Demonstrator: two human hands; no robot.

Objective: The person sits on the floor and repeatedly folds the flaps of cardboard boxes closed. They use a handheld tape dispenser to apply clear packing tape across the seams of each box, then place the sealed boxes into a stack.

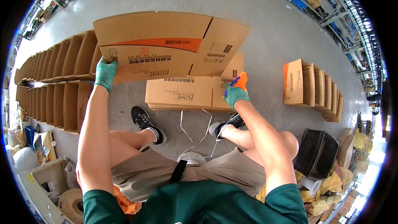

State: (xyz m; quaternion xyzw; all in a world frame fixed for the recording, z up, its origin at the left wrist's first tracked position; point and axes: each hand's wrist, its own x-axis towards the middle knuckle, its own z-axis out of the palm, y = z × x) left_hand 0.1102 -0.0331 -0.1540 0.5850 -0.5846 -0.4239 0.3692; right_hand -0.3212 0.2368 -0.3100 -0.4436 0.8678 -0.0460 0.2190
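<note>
Two gloved hands are working one flattened carton (166,43), which you are holding up in front of your knees, above the stack of flat cartons (186,93) lying on the concrete floor (265,29). Your left hand (105,73) is clamping the carton's lower left corner, fingers wrapped over the edge. Your right hand (235,93) is closing around an orange-tipped tool (240,81), probably a tape dispenser or cutter, just beside the carton's lower right flap; whether it is touching the board I cannot tell.

With only one corner gripped, the wide sheet is likely to sag or twist, and the right-hand flap, already tilting away, could swing into the tool. If that tool has a blade, a slip along the board's edge would be risking the glove.

White strapping bands (195,135) are looping loose between your shoes (145,122), so a shifting foot could be catching them. Rows of opened boxes (54,83) are crowding your left side, a shorter row of boxes (315,89) is standing to your right, and a black bin (317,153) is sitting near your right knee, leaving little room to swing the carton sideways.
</note>
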